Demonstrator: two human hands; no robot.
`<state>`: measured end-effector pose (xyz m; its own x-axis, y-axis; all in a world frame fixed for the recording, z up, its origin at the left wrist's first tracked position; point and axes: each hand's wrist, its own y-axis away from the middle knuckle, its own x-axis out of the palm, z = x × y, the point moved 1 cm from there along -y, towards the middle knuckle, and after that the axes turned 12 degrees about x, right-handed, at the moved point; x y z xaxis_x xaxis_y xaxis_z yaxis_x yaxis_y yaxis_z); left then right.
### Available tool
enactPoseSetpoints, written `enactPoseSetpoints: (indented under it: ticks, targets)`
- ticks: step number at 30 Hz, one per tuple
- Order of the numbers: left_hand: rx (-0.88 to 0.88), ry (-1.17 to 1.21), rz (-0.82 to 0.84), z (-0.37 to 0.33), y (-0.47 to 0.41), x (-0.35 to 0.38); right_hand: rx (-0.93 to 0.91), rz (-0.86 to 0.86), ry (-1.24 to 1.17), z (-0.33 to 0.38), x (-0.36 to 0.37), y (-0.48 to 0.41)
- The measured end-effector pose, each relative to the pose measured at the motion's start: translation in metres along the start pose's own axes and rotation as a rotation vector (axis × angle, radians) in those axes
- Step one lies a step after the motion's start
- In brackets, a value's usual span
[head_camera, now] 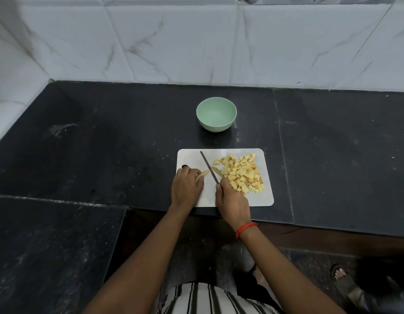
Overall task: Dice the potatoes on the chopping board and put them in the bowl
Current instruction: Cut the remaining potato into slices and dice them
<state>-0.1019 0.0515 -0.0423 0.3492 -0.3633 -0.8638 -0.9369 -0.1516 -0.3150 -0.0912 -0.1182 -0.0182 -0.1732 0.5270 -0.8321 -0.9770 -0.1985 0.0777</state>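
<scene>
Low centre of the frame, the right hand (232,200) curls its fingers (224,184) round the knife (209,167), blade angled up-left; the left hand (186,185) pinches a potato strip (202,174), steadying it for cutting. Diced potato (241,175) is heaped rightward on the chopping board (262,198), clear of the blade. Higher up, the bowl (216,116) waits empty on the tabletop (128,137)

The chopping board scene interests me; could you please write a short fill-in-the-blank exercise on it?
1. The green bowl beyond the chopping board is ____.
2. The right hand grips a ____ over the board.
3. The diced potato pile lies to the ____ of the blade.
4. The left hand holds a potato strip to the ____ of the blade.
Missing words: empty; knife; right; left.
</scene>
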Motion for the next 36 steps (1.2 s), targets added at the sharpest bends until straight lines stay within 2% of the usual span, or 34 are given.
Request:
enactPoseSetpoints:
  ticks: [8, 20, 28, 32, 36]
  targets:
    - [0.013, 0.102, -0.08, 0.005, 0.014, 0.01, -0.054, 0.069, 0.057, 0.002, -0.002, 0.0]
    - [-0.027, 0.15, -0.103, 0.005, 0.012, 0.009, -0.048, 0.152, 0.194, 0.012, 0.001, -0.007]
    - [-0.091, 0.262, -0.101, 0.004, 0.01, 0.002, -0.022, 0.115, 0.14, -0.034, -0.017, 0.053]
    - [-0.143, 0.374, -0.126, 0.006, 0.012, -0.001, -0.041, 0.048, 0.049, -0.015, -0.014, 0.033]
    - [-0.17, 0.38, -0.103, 0.006, 0.013, -0.002, -0.053, 0.083, 0.052, 0.008, 0.0, 0.005]
